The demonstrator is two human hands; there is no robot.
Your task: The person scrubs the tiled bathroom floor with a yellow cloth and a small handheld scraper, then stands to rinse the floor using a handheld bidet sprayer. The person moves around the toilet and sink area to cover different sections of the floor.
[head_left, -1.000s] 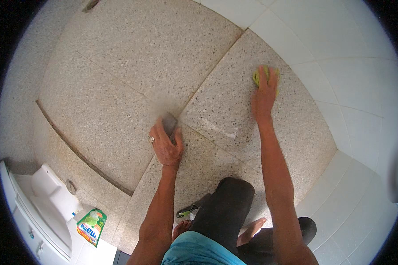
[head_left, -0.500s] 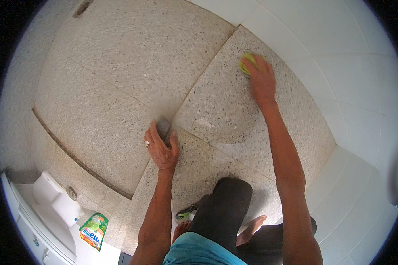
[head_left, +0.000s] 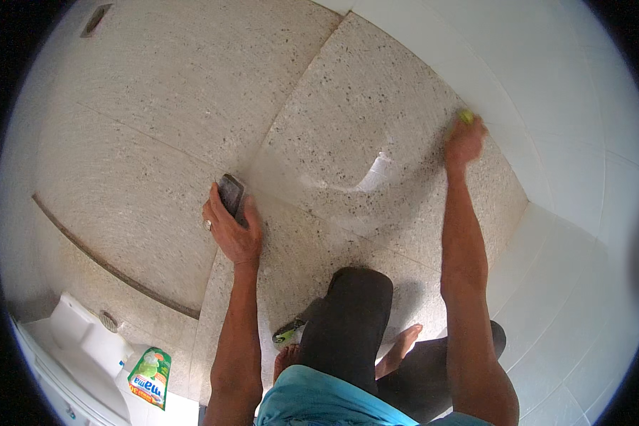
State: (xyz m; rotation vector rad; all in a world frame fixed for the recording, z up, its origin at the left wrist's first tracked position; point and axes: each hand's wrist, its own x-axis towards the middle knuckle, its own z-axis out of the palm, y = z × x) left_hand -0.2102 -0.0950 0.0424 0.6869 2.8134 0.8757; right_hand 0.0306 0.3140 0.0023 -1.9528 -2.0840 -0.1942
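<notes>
Yellow-green pad (head_left: 466, 116): in right hand (head_left: 466, 143), at the right edge of the speckled floor surface (head_left: 184, 64), by white wall (head_left: 554, 163).
Right-hand fingers: curled about the pad; blurred, cannot tell whether pressed together.
Grey block (head_left: 231, 194): in left hand (head_left: 236, 238), left of the surface's middle.
Left-hand fingers: spread from the thumb, pinching the block against it.
Green-and-black tool (head_left: 287, 332): near the surface's lower edge, beside one bare foot (head_left: 287, 356).
Drain opening (head_left: 96, 20): at the upper-left corner.
Green pouch (head_left: 150, 376): near the lower-left corner, beside white fixture (head_left: 86, 334).
</notes>
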